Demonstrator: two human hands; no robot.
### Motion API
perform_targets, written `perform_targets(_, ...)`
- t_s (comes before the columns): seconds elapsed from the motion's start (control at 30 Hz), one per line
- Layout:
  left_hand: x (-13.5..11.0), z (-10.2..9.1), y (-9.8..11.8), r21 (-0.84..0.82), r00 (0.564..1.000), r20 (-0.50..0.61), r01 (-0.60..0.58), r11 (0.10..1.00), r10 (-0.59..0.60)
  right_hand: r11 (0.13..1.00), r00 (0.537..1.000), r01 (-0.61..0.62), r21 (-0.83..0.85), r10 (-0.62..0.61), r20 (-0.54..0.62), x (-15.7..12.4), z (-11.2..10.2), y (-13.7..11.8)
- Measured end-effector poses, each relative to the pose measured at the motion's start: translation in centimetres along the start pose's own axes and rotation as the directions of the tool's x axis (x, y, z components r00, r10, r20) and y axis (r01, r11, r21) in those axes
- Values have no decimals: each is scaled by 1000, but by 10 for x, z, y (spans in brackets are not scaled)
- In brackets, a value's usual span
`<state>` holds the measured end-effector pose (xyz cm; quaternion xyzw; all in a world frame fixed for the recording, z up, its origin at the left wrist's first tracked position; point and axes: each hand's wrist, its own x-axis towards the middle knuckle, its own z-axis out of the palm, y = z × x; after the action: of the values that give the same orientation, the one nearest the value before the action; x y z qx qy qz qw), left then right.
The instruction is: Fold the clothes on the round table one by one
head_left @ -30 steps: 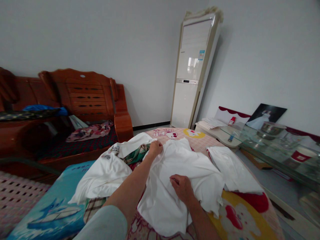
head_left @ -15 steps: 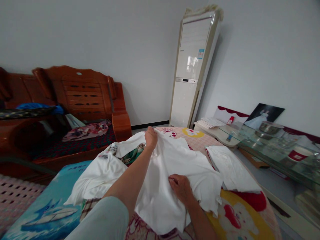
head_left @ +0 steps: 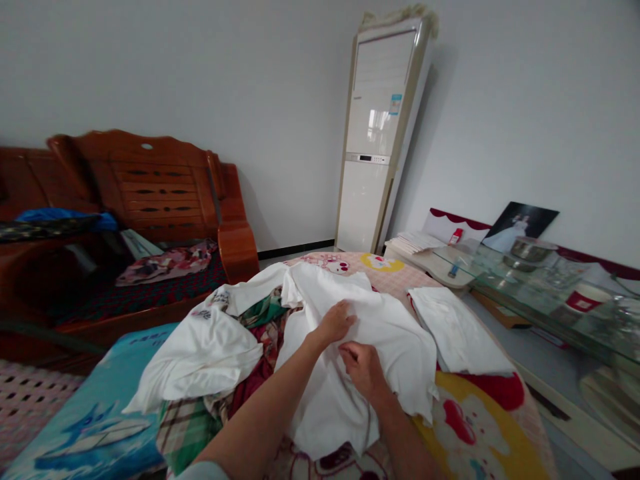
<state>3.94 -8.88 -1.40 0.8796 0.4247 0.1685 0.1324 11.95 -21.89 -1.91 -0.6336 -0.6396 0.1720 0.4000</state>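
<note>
A white shirt (head_left: 385, 333) lies spread on a round table with a pink cartoon-print cloth (head_left: 480, 427). My left hand (head_left: 336, 323) rests on the middle of the shirt, fingers curled onto a fold of the fabric. Just below it, my right hand (head_left: 364, 368) presses on the shirt with its fingers bent into the cloth. The two hands almost touch. A folded white garment (head_left: 457, 330) lies to the right of the shirt. A heap of white and patterned clothes (head_left: 210, 347) lies to the left.
A carved wooden sofa (head_left: 165, 193) with clothes on it stands at the left. A tall white air conditioner (head_left: 375, 140) stands in the corner. A glass table (head_left: 540, 280) with bowls, a cup and a photo is at the right. A blue printed cushion (head_left: 95, 413) lies at lower left.
My left hand has come back from the shirt's far collar edge to its middle, close to my right hand. The shirt's left side now lies folded inward. The view shifted slightly right.
</note>
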Motion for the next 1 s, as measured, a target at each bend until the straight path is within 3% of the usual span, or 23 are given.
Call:
perform_targets(0.1,-19,17,-9,95,1000,11,13,995,-14,999,963,-15,-43,3,-271,7,-26,16)
perform_targets(0.2,-26,20,-14,128,1000,-4,14,992,-14,975,842,-74,-208,-50,-537,10,-59,50)
perform_targets(0.27,-27,19,-13,135,1000,1,6,991,-6,927,798,-174,-331,-64,-599,8,-76,77)
perform_targets(0.33,-26,18,-12,143,1000,-2,5,990,-4,859,801,-284,-426,-32,-598,4,-85,100)
perform_targets(0.47,-26,18,-12,151,1000,-17,-1,989,4,735,822,-405,-544,32,-568,-1,-85,116)
perform_targets(0.57,-26,19,-13,143,1000,-30,-4,990,8,739,840,-397,-544,54,-540,1,-83,106)
perform_targets(0.63,-26,21,-14,121,999,-39,-1,993,6,805,861,-322,-498,31,-507,3,-81,95)
perform_targets(0.7,-24,23,-16,87,999,-54,2,996,2,880,902,-162,-447,-52,-428,4,-76,80)
perform_targets(0.8,-23,27,-21,-8,992,-129,4,1000,-5,917,963,69,-393,-164,-214,5,-60,55)
perform_targets(0.9,-20,26,-24,-187,955,-293,-13,982,-43,906,988,144,-399,-155,5,3,-42,31)
perform_targets(1.0,-11,13,-11,-346,903,-429,-132,929,-31,878,984,165,-449,-118,130,0,-31,18)
